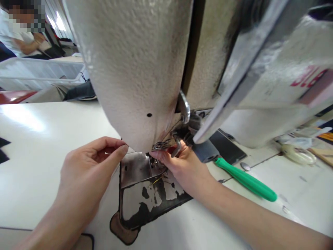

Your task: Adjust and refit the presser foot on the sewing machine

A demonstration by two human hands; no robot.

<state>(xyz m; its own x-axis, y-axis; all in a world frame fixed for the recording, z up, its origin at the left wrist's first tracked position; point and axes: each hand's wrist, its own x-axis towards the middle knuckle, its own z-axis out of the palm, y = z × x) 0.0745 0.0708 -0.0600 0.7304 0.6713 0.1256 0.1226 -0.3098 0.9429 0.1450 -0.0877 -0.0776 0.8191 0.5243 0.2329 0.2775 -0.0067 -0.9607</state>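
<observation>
Two hands (85,170) beneath looming sewing machine head (135,69).

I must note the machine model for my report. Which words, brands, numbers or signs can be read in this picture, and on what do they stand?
Red lettering on the side of the sewing machine: cut off by the picture edge and blurred, not readable.
No other text shows, neither on the green handle nor on the worn metal plate beside the hands.

Sewing machine head (135,69) — rough, pebbled paint; metal plate (135,168) — worn; green handle (247,180) glossy plastic.
</observation>
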